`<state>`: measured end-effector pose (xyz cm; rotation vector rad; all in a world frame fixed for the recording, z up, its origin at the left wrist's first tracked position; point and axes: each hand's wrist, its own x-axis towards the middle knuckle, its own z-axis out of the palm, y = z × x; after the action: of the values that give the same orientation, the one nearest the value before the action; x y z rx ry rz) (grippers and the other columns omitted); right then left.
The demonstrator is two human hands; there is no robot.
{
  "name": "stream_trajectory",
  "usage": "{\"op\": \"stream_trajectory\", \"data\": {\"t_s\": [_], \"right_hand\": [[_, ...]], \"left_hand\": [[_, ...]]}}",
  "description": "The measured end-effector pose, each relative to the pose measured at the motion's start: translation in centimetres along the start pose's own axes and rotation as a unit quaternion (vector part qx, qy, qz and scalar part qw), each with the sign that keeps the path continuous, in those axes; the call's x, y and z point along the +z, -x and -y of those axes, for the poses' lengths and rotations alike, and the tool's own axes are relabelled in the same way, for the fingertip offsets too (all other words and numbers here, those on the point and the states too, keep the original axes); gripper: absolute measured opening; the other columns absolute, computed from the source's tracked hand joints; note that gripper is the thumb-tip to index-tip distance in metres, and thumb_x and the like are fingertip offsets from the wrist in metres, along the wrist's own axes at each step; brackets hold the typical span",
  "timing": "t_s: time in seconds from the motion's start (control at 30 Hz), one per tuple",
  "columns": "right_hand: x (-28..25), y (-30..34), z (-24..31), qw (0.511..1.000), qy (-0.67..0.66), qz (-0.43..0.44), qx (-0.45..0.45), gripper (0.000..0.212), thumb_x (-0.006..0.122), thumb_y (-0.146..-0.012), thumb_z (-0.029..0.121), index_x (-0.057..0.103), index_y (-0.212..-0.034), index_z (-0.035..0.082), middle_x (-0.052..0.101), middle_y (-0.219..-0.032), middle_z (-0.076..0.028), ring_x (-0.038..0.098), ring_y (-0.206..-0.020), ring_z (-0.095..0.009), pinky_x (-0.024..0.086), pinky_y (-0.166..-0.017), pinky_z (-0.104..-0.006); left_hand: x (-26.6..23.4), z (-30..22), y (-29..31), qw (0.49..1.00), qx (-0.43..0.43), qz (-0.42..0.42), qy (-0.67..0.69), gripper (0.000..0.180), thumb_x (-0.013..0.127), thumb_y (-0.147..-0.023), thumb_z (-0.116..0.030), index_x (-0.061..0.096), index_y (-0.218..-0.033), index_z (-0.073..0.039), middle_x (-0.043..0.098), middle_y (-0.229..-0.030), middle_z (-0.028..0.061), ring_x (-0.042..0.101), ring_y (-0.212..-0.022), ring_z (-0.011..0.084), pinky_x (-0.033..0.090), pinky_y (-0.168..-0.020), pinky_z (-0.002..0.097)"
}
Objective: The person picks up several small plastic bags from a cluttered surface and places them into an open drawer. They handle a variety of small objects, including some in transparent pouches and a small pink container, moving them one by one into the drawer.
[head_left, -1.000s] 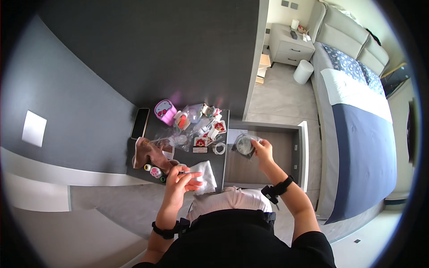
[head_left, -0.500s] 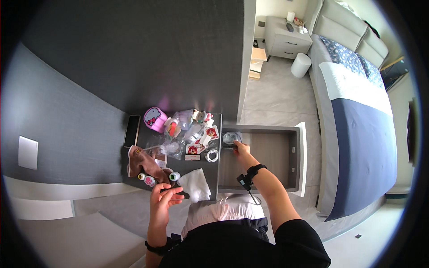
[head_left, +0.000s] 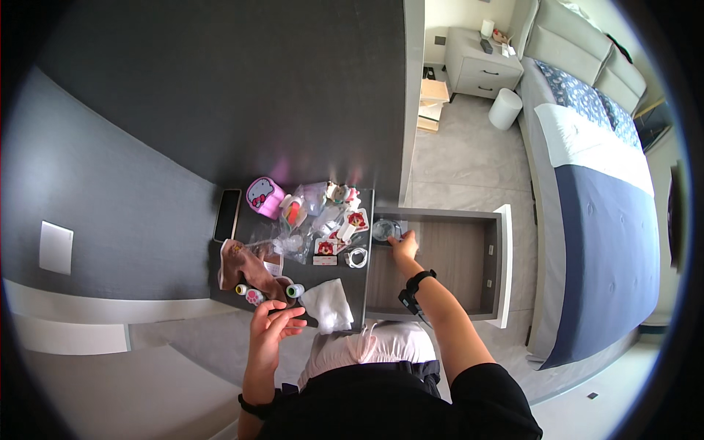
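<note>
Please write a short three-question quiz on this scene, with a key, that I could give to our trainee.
1. Which hand is inside the open drawer?
2. True or false: the phone lies to the left of the pink box.
3. Where does the white cloth lie?
A) in the drawer
B) on the dark tabletop
C) on the bed

Key:
1. The right hand, its fingers at a round, clear-looking item.
2. True.
3. B.

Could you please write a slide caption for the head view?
Right hand at a clear bag in the open drawer, left hand near the cluttered desk.
</note>
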<state>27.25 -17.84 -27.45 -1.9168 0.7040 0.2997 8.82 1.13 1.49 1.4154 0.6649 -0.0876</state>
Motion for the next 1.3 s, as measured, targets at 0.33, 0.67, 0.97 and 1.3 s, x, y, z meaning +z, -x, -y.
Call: {"op": "stream_trajectory", "data": {"t_s": [0.33, 0.67, 0.97, 1.3], "right_hand": [[-2.0, 0.0, -1.9, 0.994, 0.06, 0.031, -0.087, 0.041, 0.07, -0.063, 0.023, 0.043, -0.083, 0.001, 0.055, -0.081, -0.017, 0.057, -0.071, -0.03, 0.048, -0.058, -0.0386], [-4.4, 4.3, 1.2, 0.807, 0.391, 0.279, -0.342, 0.018, 0.048, -0.073, 0.01, 0.052, -0.09, 0.008, 0.053, -0.095, -0.015, 0.053, -0.087, -0.032, 0.045, -0.071, -0.0382], [-3.8, 3.9, 2.3, 0.833, 0.383, 0.197, -0.347, 0.018, 0.048, -0.071, 0.01, 0.053, -0.089, 0.008, 0.052, -0.095, -0.014, 0.052, -0.088, -0.032, 0.044, -0.073, -0.0377], [-8.6, 5.6, 2.2, 0.84, 0.284, 0.28, -0.369, 0.022, 0.051, -0.071, 0.014, 0.056, -0.091, 0.009, 0.055, -0.09, -0.016, 0.053, -0.083, -0.033, 0.044, -0.072, -0.0378]], "left_hand": [[1.1, 0.3, 0.1, 0.999, -0.005, 0.049, -0.003, 0.022, 0.047, -0.082, -0.011, 0.036, -0.098, -0.002, 0.056, -0.094, 0.0184, 0.058, -0.077, 0.0213, 0.045, -0.066, 0.0279], [1.1, 1.0, 0.3, 0.999, 0.002, 0.04, 0.009, 0.019, 0.045, -0.082, -0.009, 0.036, -0.097, -0.002, 0.056, -0.094, 0.0176, 0.058, -0.077, 0.0205, 0.045, -0.066, 0.0276], [0.5, 0.9, 0.4, 1.0, 0.005, 0.025, 0.008, 0.019, 0.045, -0.082, -0.008, 0.036, -0.097, -0.001, 0.057, -0.094, 0.0172, 0.057, -0.076, 0.0192, 0.045, -0.065, 0.0267], [1.0, 3.5, -1.7, 0.979, 0.128, 0.054, -0.151, 0.028, 0.052, -0.079, -0.013, 0.041, -0.103, -0.002, 0.053, -0.098, 0.0138, 0.055, -0.083, 0.0195, 0.044, -0.069, 0.0258]]}}
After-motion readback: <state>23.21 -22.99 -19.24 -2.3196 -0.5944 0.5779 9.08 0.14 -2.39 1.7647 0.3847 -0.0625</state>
